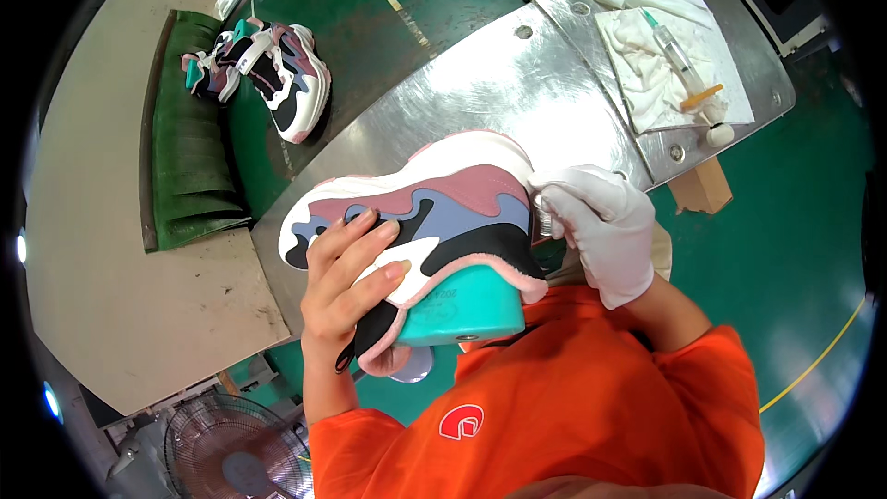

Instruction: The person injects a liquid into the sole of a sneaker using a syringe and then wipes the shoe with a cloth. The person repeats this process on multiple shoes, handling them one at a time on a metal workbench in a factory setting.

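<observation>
A chunky sneaker [443, 212] with white, mauve, blue and black panels lies on its side in front of my chest, fitted over a teal shoe last [467, 310]. My bare left hand [346, 291] grips its side near the toe and tongue. My right hand [601, 226], in a white glove, pinches a small white cloth against the heel end of the sneaker. The sole faces away from me.
A metal worktable [480, 83] lies beyond, with white rags [661, 55], a syringe-like applicator [679, 60] and a small white knob. Two matching sneakers [268, 74] sit on a green conveyor belt [189, 143] at the upper left. A fan [226, 453] stands lower left.
</observation>
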A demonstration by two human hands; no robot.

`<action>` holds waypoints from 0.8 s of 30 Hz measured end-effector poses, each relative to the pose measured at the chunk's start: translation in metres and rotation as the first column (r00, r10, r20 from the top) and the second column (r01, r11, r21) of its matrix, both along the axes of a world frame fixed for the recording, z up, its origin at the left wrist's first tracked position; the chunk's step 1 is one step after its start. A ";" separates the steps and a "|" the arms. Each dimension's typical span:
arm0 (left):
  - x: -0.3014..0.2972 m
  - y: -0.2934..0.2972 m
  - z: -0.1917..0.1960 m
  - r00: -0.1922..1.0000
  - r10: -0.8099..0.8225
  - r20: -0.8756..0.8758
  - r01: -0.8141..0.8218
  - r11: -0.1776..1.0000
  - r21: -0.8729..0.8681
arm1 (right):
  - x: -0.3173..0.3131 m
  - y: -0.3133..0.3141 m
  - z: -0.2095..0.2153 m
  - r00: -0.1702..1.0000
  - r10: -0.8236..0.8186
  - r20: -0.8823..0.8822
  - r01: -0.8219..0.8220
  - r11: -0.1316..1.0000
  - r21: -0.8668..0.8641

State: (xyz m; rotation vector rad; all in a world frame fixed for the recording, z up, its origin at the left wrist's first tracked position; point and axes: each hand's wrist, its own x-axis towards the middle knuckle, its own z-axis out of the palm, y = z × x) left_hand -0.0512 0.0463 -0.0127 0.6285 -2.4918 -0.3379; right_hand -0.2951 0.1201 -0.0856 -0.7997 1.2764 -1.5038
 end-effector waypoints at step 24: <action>0.031 0.020 -0.030 0.991 -0.128 -0.028 0.120 0.973 -0.196 | 0.047 -0.095 0.097 0.372 0.249 -0.894 -0.729 0.675 -0.115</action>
